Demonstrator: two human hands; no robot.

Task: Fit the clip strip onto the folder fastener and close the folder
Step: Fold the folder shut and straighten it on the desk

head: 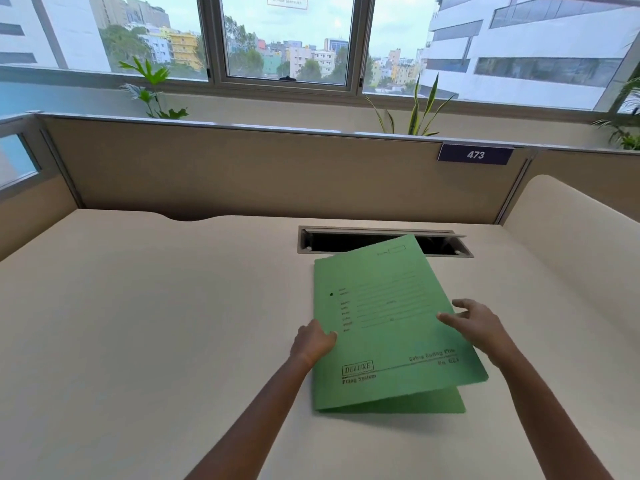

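A green paper folder printed "DELUXE Filing System" lies on the beige desk, right of centre. Its front cover is down but gapes a little along the right and near edges. My left hand grips the folder's spine edge on the left, thumb on top of the cover. My right hand rests on the cover's right edge with its fingers spread. The clip strip and the fastener are hidden inside the folder.
An open cable slot with a raised metal flap sits in the desk just behind the folder, whose far corner overlaps it. A beige partition with a "473" label closes the back. Plants stand behind it.
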